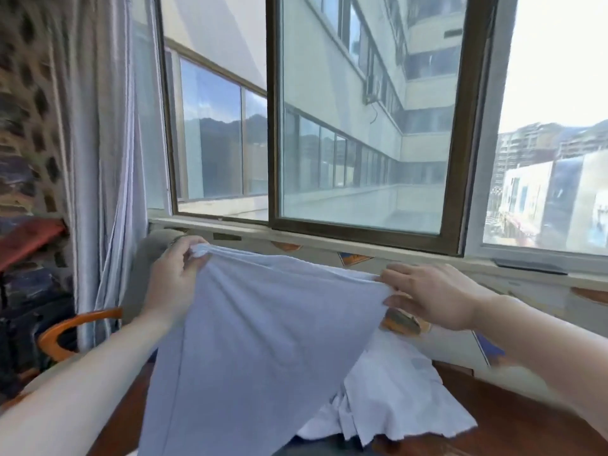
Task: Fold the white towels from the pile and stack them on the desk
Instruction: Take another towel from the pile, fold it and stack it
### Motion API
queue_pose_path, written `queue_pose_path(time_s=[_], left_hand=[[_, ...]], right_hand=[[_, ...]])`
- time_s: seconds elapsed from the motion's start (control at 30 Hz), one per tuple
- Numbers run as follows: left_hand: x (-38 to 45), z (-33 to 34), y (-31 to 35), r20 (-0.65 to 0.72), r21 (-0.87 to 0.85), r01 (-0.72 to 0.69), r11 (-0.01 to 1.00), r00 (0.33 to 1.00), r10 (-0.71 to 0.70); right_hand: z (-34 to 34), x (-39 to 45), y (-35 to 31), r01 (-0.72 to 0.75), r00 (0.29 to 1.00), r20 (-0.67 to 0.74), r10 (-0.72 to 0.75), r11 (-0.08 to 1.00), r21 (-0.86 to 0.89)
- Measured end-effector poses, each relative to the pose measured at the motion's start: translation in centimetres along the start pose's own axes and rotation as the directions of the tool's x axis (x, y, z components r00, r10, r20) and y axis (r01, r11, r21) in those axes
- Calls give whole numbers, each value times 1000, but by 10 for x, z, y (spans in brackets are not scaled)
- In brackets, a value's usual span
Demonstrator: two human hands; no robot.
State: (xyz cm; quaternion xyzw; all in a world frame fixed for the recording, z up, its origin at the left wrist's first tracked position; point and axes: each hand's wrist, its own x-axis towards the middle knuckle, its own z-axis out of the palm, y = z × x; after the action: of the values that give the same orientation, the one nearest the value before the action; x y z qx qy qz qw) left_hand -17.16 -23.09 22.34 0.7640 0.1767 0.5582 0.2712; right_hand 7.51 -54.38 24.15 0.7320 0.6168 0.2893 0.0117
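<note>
Holding one white towel aloft before the window, I pinch a bunched corner in my left hand while my right hand nips the opposite end of the top edge between thumb and fingers. That edge runs left to right between my hands, the cloth hanging toward me. Beneath it, nearer my right arm, the pile lies crumpled on the desk; its towels cannot be counted. No folded stack shows.
</note>
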Motion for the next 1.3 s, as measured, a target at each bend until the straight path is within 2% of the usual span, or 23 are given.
queue_pose_path(time_s=[0.13, 0.27, 0.37, 0.47, 0.53, 0.6, 0.67, 0.7, 0.77, 0.8, 0.83, 0.9, 0.97, 1.03, 1.1, 1.23, 1.3], left_hand=[[87, -14, 28, 23, 36, -129, 991, 991, 129], [145, -28, 56, 94, -45, -256, 966, 961, 260], [170, -36, 70, 224, -91, -305, 948, 921, 318], [186, -39, 76, 396, -21, -371, 928, 850, 349], [194, -36, 79, 488, 6, -398, 917, 802, 345], [202, -32, 83, 544, 19, -414, 910, 768, 338], [211, -28, 86, 567, -19, -383, 924, 757, 325], [214, -25, 86, 576, -86, -312, 946, 760, 303], [219, -16, 87, 574, -251, -124, 960, 780, 251], [219, -9, 90, 552, -328, -32, 944, 805, 219], [219, 0, 94, 512, -408, 49, 912, 839, 184], [220, 20, 104, 407, -538, 143, 831, 907, 106], [224, 36, 115, 336, -522, 120, 844, 939, 74], [227, 47, 126, 315, -459, 79, 885, 946, 79], [226, 55, 133, 284, -465, 92, 880, 958, 50], [217, 65, 135, 249, -616, 239, 751, 963, -102], [212, 62, 129, 266, -633, 275, 724, 955, -130]], right_hand=[[-95, 51, 37, -73, 995, -75, 72, 997, -11], [-162, 85, 59, -184, 974, -143, 174, 981, -60], [-192, 94, 68, -223, 968, -144, 204, 966, -132], [-209, 94, 71, -249, 968, -95, 231, 917, -312], [-215, 95, 74, -251, 968, -123, 219, 868, -429], [-218, 95, 75, -300, 953, -183, 242, 849, -435], [-220, 94, 75, -372, 923, -228, 311, 874, -313], [-222, 93, 75, -384, 911, -239, 336, 901, -199], [-229, 90, 70, -361, 894, -233, 382, 924, 129], [-233, 87, 67, -333, 889, -217, 403, 895, 296], [-237, 84, 63, -306, 880, -204, 428, 841, 446], [-239, 77, 59, -231, 851, -180, 493, 659, 716], [-234, 69, 57, -103, 859, -148, 489, 449, 887], [-227, 62, 50, -21, 907, -118, 404, 325, 945], [-220, 60, 40, 28, 936, -124, 330, 282, 959], [-213, 65, 26, 64, 913, -185, 363, 321, 945], [-214, 65, 20, 44, 922, -183, 341, 376, 926]])
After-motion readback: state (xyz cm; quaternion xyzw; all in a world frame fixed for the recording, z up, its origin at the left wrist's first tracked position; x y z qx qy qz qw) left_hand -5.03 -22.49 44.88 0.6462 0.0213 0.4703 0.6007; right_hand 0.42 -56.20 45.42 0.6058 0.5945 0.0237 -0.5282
